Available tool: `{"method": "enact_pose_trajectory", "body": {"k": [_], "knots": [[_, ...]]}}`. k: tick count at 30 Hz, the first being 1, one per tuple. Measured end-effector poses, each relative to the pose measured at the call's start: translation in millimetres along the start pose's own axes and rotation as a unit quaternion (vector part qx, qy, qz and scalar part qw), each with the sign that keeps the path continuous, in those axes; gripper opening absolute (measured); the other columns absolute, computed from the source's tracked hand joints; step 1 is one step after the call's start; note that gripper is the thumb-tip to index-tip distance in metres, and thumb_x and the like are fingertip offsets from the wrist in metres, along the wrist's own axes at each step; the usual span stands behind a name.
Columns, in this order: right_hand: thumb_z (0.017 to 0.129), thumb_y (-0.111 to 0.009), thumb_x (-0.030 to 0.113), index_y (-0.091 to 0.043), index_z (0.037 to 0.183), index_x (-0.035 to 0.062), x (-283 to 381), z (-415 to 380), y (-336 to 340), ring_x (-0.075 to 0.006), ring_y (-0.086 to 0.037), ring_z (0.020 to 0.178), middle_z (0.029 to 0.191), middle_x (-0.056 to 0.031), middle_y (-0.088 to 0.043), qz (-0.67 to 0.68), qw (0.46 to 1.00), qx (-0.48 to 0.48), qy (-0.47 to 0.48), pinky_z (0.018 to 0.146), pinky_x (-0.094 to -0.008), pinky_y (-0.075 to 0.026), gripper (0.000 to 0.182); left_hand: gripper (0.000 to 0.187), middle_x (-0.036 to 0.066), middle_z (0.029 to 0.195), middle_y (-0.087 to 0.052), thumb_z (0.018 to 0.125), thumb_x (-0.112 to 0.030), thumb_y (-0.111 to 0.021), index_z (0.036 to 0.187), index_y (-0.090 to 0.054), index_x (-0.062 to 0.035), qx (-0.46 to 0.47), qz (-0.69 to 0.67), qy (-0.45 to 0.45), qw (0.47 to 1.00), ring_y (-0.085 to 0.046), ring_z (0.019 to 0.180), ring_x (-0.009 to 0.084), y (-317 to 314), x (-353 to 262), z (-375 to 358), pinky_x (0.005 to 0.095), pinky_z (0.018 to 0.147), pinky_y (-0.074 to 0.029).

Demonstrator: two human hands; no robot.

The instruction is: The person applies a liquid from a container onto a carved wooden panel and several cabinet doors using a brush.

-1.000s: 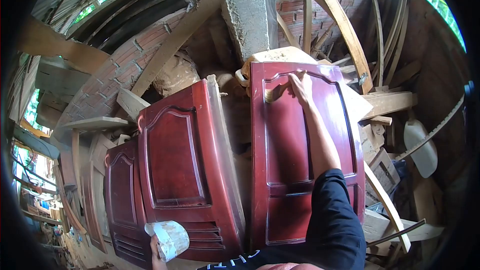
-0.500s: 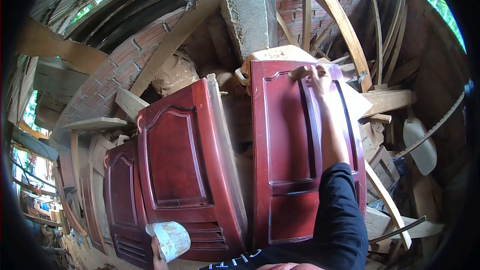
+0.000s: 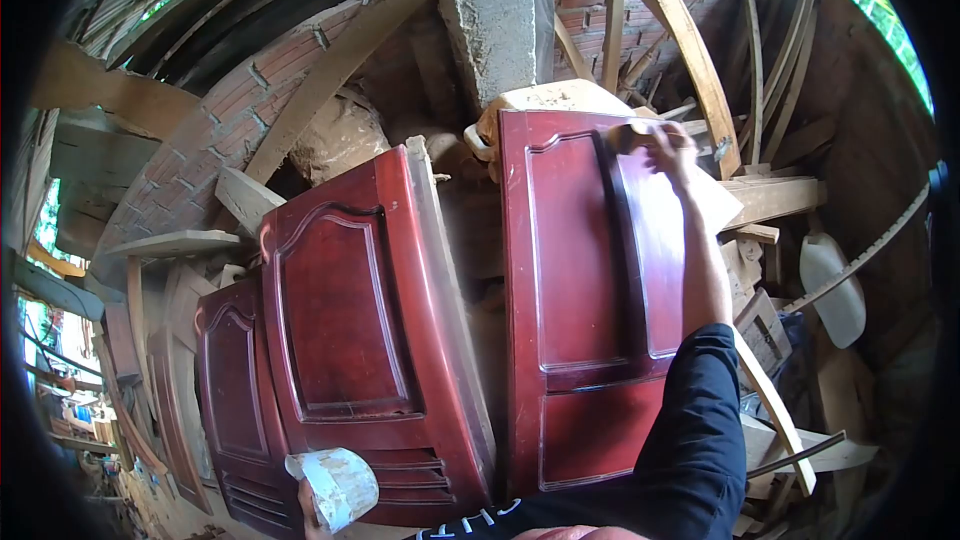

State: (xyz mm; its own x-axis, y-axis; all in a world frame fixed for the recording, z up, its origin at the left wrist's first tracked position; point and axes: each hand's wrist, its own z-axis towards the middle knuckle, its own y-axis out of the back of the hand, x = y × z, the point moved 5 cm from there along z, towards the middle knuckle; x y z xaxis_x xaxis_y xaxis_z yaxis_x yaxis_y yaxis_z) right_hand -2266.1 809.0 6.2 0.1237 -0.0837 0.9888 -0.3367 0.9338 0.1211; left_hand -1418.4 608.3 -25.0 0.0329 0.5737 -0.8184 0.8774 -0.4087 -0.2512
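My right hand (image 3: 674,148) is closed around a paintbrush (image 3: 628,138), held near the top edge of a dark red panelled door (image 3: 572,240). The bristles meet the upper part of the door; wet-looking shine covers the panel below. Low in the picture, my left hand (image 3: 311,510) grips a white, stained plastic tub (image 3: 343,486) by its side. What the tub contains cannot be made out. Behind it leans a second red door (image 3: 345,310) with louvred slats at its lower end, and beside that a narrower one (image 3: 232,380).
A concrete post (image 3: 490,20) rises behind the doors, with a brick wall (image 3: 255,90) to its left. Planks and timber offcuts (image 3: 775,202) crowd the right side. A white plastic container (image 3: 832,290) sits among them. A long beam (image 3: 345,60) slants at the back left.
My right hand and the paintbrush have shifted right along the door's top. The view has moved slightly. My left hand still holds the tub.
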Motion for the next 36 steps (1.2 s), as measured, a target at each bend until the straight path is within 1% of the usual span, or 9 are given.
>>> {"method": "enact_pose_trajectory", "body": {"k": [5,7,9,11,15,19,23,30,36], "knots": [[0.088,-0.059,0.021,-0.058,0.09,0.0095,23.3,13.4,58.8,-0.0369,-0.066,0.065,0.075,-0.0196,-0.066,-0.486,0.79,-0.313,0.205,0.058,-0.0478,-0.052,0.012,0.075,0.022,0.128,-0.056,0.089,-0.058,-0.045,0.136,-0.044,-0.0001,0.004,-0.011,-0.001,1.0,-0.057,0.114,0.0427,9.0,5.3,6.4,0.058,0.097,-0.046],[0.088,-0.062,0.025,-0.059,0.09,0.0104,17.3,27.8,35.8,-0.0337,-0.067,0.071,0.076,-0.018,-0.066,-0.421,0.855,-0.248,0.176,0.062,-0.0453,-0.052,0.015,0.075,0.022,0.128,-0.056,0.089,-0.058,-0.045,0.136,-0.044,-0.0001,0.016,-0.015,0.004,1.0,-0.057,0.114,0.0427,6.9,12.3,16.1,0.058,0.097,-0.046],[0.091,-0.066,0.033,-0.063,0.097,0.0074,-28.1,60.8,2.6,-0.0202,-0.063,0.059,0.07,-0.0128,-0.065,-0.144,0.972,-0.076,0.168,0.055,-0.0348,-0.051,0.026,0.075,0.021,0.129,-0.056,0.089,-0.059,-0.045,0.136,-0.044,-0.0002,0.027,-0.016,0.007,1.0,-0.057,0.114,0.0427,3.4,15.0,23.6,0.058,0.097,-0.046],[0.09,-0.068,0.026,-0.06,0.094,0.0019,-7.5,30.2,-46.1,-0.0137,-0.062,0.053,0.071,-0.0097,-0.066,0.161,0.986,0.022,0.042,0.052,-0.0284,-0.054,0.025,0.075,0.021,0.129,-0.056,0.089,-0.059,-0.045,0.136,-0.044,-0.0003,0.034,-0.01,0.005,0.999,-0.057,0.114,0.0427,2.0,9.9,28.8,0.058,0.097,-0.046],[0.086,-0.066,0.021,-0.057,0.099,-0.0002,-101.7,95.3,10.8,-0.019,-0.063,0.052,0.067,-0.011,-0.063,0.169,0.972,-0.165,0.008,0.046,-0.0342,-0.056,0.026,0.076,0.021,0.129,-0.056,0.089,-0.059,-0.044,0.136,-0.044,-0.0005,0.036,-0.002,-0.009,0.999,-0.057,0.114,0.0427,9.1,-3.0,28.4,0.0581,0.097,-0.046],[0.088,-0.069,0.017,-0.062,0.086,0.0011,-81.9,87.2,87.6,-0.0153,-0.063,0.053,0.064,-0.0109,-0.065,0.053,0.952,-0.298,0.051,0.049,-0.0301,-0.053,0.018,0.076,0.021,0.129,-0.056,0.089,-0.06,-0.044,0.136,-0.044,-0.0007,0.044,-0.013,0.001,0.999,-0.057,0.114,0.0427,16.9,10.5,24.6,0.0581,0.097,-0.046],[0.085,-0.072,0.014,-0.068,0.094,0.0048,-49.3,61.5,96.2,-0.0148,-0.063,0.074,0.08,-0.0092,-0.068,-0.205,0.946,-0.1,0.23,0.068,-0.0299,-0.05,0.013,0.076,0.021,0.129,-0.056,0.089,-0.06,-0.043,0.136,-0.044,-0.0008,0.052,-0.016,0.024,0.998,-0.057,0.114,0.0427,34.7,20.9,12.0,0.0581,0.097,-0.046],[0.081,-0.072,0.015,-0.068,0.094,0.0037,9.9,-43.0,112.3,-0.0284,-0.066,0.083,0.086,-0.0133,-0.067,-0.393,0.895,0.102,0.186,0.074,-0.0373,-0.051,0.018,0.073,0.018,0.129,-0.057,0.088,-0.057,-0.042,0.138,-0.044,-0.0034,0.031,-0.014,0.036,0.999,-0.057,0.115,0.0404,4.2,13.5,9.1,0.0564,0.098,-0.045],[0.08,-0.073,0.01,-0.068,0.097,0.0023,27.1,-154.2,157.4,-0.0189,-0.069,0.081,0.086,-0.0103,-0.07,-0.391,0.905,0.153,0.071,0.072,-0.032,-0.054,0.019,0.075,0.016,0.129,-0.057,0.084,-0.057,-0.051,0.137,-0.045,-0.0041,0.019,-0.014,0.047,0.999,-0.057,0.115,0.0371,-21.9,5.8,3.6,0.054,0.098,-0.046]]}}
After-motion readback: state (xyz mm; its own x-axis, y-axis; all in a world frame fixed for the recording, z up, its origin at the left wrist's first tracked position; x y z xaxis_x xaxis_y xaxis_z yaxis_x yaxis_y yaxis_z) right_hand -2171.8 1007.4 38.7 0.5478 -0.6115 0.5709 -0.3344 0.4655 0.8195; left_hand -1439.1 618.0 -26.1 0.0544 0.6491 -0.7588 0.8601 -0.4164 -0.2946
